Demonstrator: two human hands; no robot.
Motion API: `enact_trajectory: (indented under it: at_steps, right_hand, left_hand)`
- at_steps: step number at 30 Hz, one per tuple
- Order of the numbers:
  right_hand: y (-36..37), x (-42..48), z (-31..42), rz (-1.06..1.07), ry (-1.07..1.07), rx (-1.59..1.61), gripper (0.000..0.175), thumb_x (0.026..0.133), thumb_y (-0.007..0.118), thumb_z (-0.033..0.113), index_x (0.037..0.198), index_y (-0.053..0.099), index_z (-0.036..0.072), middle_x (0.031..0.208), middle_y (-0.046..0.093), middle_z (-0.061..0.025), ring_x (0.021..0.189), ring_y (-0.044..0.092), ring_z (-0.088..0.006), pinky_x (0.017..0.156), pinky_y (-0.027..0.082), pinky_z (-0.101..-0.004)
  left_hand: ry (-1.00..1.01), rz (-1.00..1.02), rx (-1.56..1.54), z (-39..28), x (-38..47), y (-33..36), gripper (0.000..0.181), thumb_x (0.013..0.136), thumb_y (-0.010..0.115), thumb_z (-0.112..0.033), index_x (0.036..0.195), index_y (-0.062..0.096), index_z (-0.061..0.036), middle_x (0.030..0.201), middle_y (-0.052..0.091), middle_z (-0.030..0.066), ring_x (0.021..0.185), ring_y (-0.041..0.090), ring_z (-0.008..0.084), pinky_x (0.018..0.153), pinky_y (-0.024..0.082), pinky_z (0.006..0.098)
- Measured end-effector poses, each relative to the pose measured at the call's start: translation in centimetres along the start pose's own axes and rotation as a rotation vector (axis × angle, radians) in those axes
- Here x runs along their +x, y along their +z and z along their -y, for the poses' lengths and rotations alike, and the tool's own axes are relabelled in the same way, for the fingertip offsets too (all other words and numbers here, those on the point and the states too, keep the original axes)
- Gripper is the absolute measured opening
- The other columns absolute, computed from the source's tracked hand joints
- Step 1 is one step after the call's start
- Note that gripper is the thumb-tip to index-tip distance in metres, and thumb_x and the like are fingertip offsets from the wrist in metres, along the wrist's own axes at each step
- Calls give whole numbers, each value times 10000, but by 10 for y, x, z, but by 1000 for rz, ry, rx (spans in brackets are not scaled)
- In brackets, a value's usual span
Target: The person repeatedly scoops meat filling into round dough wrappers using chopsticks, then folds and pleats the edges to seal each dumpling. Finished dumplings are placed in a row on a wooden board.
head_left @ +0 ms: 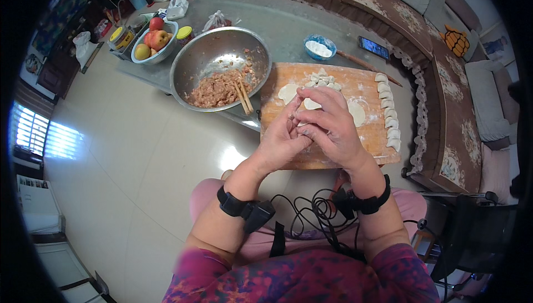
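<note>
My left hand (281,138) and my right hand (335,126) meet over a floured wooden board (270,115). Their fingers pinch together around a piece of dumpling dough (300,124); only a pale sliver of it shows, the rest being hidden by the fingers. On the board lie round dough wrappers, one at the left (287,93), one partly under my right hand (311,104) and one at the right (357,113). Small cut dough pieces (322,79) are heaped behind my hands. Folded dumplings (388,104) line the board's right edge.
Left of the board stands a steel bowl (179,70) with minced filling (216,88) and chopsticks (244,98). Behind are a flour bowl (320,48), a rolling pin (366,65) and a phone (374,48). A fruit basket (154,55) sits farther left. Black cables (318,215) hang between my wrists.
</note>
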State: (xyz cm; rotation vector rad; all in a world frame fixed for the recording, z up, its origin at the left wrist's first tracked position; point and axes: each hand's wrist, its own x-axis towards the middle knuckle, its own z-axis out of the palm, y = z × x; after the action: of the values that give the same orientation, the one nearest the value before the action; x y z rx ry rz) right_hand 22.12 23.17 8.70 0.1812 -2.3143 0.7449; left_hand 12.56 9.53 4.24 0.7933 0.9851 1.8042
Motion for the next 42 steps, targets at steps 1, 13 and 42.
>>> enact_trajectory:
  at_steps: [1, 13, 42]
  right_hand:
    - [0, 1, 0, 13, -10, 16, 213, 725, 725, 81, 936, 704, 78, 1233, 630, -93, 1154, 544, -333, 990, 401, -437]
    - [-3, 8, 6, 16, -1, 41, 189, 738, 754, 100, 924, 726, 82, 1345, 555, -166, 1210, 518, -370, 1024, 405, -451]
    - [5, -5, 17, -276, 288, 139, 87, 845, 681, 4, 927, 680, -23, 876, 672, -115, 789, 660, -217, 702, 514, -302]
  left_hand:
    - [6, -4, 8, -1, 0, 1, 873, 854, 616, 109, 1571, 148, -57, 1270, 557, 58, 1098, 568, 111, 954, 472, 263]
    - [157, -44, -195, -1, 2, 14, 875, 828, 649, 92, 1555, 193, -76, 1393, 513, 166, 1223, 556, 206, 1007, 488, 323]
    - [177, -84, -502, 0, 3, 13, 647, 874, 554, 81, 1474, 352, -56, 1446, 462, 144, 1377, 425, 265, 1135, 369, 381]
